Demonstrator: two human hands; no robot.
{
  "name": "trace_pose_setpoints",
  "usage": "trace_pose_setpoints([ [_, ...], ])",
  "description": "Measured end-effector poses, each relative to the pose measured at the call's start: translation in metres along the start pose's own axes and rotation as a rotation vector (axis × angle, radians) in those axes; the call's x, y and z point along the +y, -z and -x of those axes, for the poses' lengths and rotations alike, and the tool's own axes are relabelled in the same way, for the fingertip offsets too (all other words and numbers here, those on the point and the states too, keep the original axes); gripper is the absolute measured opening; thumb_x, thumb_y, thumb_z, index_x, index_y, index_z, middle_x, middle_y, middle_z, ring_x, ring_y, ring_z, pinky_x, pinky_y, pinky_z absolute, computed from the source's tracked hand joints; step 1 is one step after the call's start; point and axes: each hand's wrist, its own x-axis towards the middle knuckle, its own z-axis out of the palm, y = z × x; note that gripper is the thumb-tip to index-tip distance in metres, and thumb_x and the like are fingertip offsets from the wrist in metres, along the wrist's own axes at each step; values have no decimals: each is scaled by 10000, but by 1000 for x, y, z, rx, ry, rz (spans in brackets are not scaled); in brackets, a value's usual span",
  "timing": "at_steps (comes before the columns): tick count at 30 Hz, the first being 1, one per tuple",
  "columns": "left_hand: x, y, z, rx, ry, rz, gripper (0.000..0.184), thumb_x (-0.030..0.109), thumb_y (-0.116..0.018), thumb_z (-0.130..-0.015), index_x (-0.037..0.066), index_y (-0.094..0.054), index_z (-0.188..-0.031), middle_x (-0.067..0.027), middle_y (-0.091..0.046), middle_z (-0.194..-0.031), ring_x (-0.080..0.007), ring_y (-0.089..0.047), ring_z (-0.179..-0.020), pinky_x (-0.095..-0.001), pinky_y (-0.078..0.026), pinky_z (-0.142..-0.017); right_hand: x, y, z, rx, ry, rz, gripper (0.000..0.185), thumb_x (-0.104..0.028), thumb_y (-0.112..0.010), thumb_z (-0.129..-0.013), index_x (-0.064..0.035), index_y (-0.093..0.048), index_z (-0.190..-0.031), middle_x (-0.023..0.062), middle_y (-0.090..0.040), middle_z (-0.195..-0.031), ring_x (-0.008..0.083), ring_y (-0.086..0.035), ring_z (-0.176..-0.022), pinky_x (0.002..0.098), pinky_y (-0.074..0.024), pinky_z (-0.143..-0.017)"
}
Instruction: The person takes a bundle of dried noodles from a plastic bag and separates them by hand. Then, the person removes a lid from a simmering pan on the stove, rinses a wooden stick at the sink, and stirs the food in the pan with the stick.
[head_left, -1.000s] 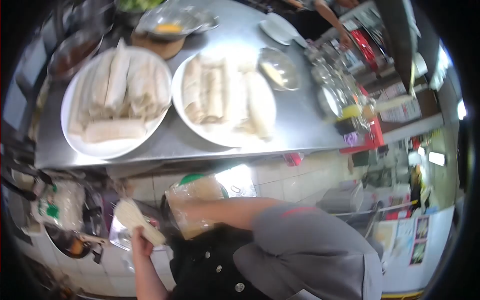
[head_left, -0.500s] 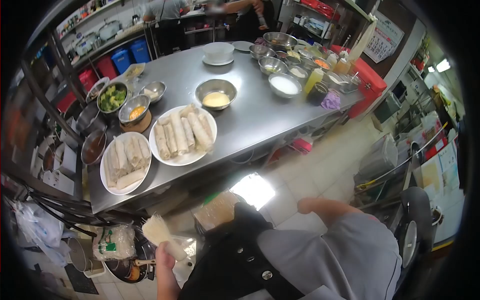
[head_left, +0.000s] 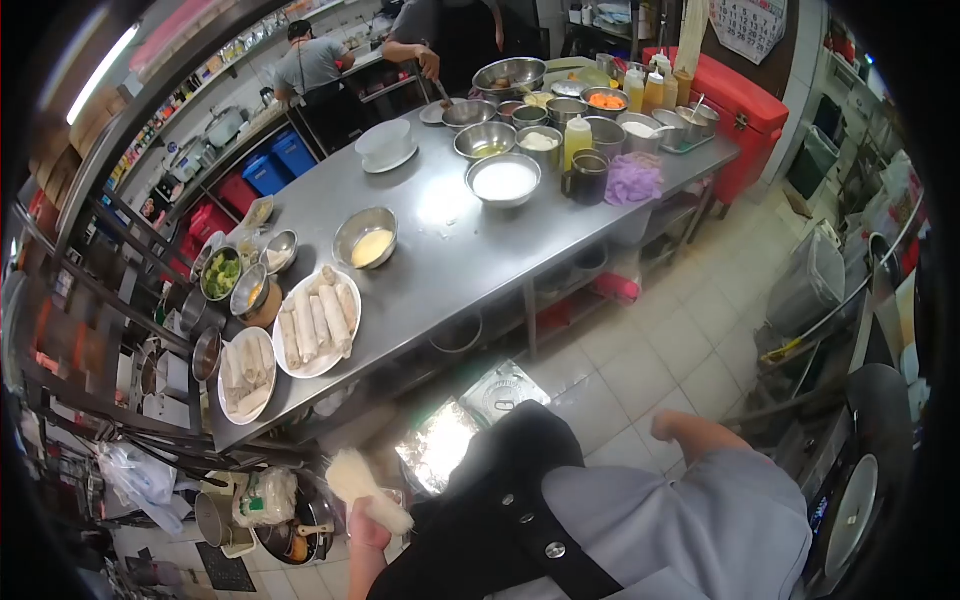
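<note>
My left hand [head_left: 369,527] is closed around the middle of a pale bundle of dried rice noodles [head_left: 352,477], low beside my dark apron. The bundle sticks out above and to the right of my fingers. Below and left of it lie a plastic-wrapped pack of noodles [head_left: 268,497] and a black wok [head_left: 312,543]. My right hand [head_left: 665,426] hangs over the floor to the right, away from any object; its fingers are too small and turned away to make out. On the steel table [head_left: 450,290], two white plates of rolls [head_left: 318,368] stand at the near left end.
Several metal bowls, including one with white contents [head_left: 505,182], crowd the far right. A squeeze bottle [head_left: 577,140] and purple cloth [head_left: 634,180] are beside them. A red cooler [head_left: 735,120] stands behind. Two people work beyond the table.
My view has swung, so the table's contents appear shifted left. The noodle bundle in my left hand has tipped over slightly. Across the table, a person's hand now reaches down toward a bowl.
</note>
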Motion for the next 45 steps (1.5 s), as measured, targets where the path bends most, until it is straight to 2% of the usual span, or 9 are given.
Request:
trace_pose_setpoints([
  [6,0,-25,-3,-33,60,-81,460,271,-515,-781,-85,-517,-1072,-232,-611,-955,-389,-605,-902,-517,-503,-841,29,1,49,96,-263,-380,335,-118,-451,-856,65,-682,-1015,180,-710,-922,230,-708,-767,395,-554,-728],
  [13,9,-17,-49,-150,131,-161,558,220,-490,-824,-85,-392,-1280,-262,-581,-1086,-420,-591,-1013,-548,-470,-910,-6,-23,75,-2,240,-210,272,-89,-486,-824,24,-684,-972,151,-705,-984,238,-705,-788,362,-569,-706],
  [15,4,-13,-62,-180,146,-131,578,209,-494,-828,-72,-358,-1314,-266,-578,-1111,-422,-586,-1032,-553,-466,-919,-21,-33,101,-12,-101,-643,275,-73,-494,-817,23,-678,-997,136,-703,-1003,218,-706,-793,365,-578,-691],
  [18,2,-11,-70,-183,165,-159,586,203,-497,-835,-71,-347,-1332,-272,-569,-1145,-418,-579,-1053,-557,-456,-939,18,-77,56,-226,2,-103,238,-196,-553,-898,-54,-665,-1052,95,-682,-1060,231,-696,-880,398,-594,-649],
  [21,-9,-13,-77,-187,202,-178,553,199,-492,-846,-79,-383,-1312,-273,-562,-1159,-410,-572,-1071,-548,-450,-961,45,-119,58,-203,-246,-777,234,-197,-549,-913,-102,-666,-1092,84,-689,-1033,237,-696,-873,418,-577,-638],
  [32,-13,-15,-86,-298,234,-176,529,222,-491,-837,-89,-412,-1257,-235,-581,-1085,-374,-601,-982,-510,-488,-892,-41,-66,168,-153,-237,-652,329,-75,-556,-854,-86,-618,-1177,74,-665,-1127,235,-695,-893,421,-589,-694],
  [37,-15,-6,-104,-297,221,-193,561,236,-482,-821,-100,-423,-1267,-225,-589,-1126,-381,-583,-1056,-519,-450,-950,-1,-85,102,-61,127,-85,392,-84,-574,-830,-95,-591,-1221,104,-662,-1065,246,-700,-758,392,-582,-583],
  [40,-23,-9,-108,-288,223,-193,564,232,-481,-826,-96,-406,-1278,-219,-583,-1129,-395,-576,-1072,-526,-443,-965,33,-113,44,119,166,-257,423,-150,-566,-820,-116,-600,-1240,110,-687,-983,228,-691,-683,368,-565,-529],
  [45,-24,-56,-85,-273,154,-295,562,232,-484,-836,-75,-393,-1297,-219,-576,-1131,-391,-574,-1061,-544,-444,-948,-13,-33,125,229,25,-473,486,-233,-542,-787,-108,-601,-1253,154,-701,-992,309,-689,-841,412,-556,-764],
])
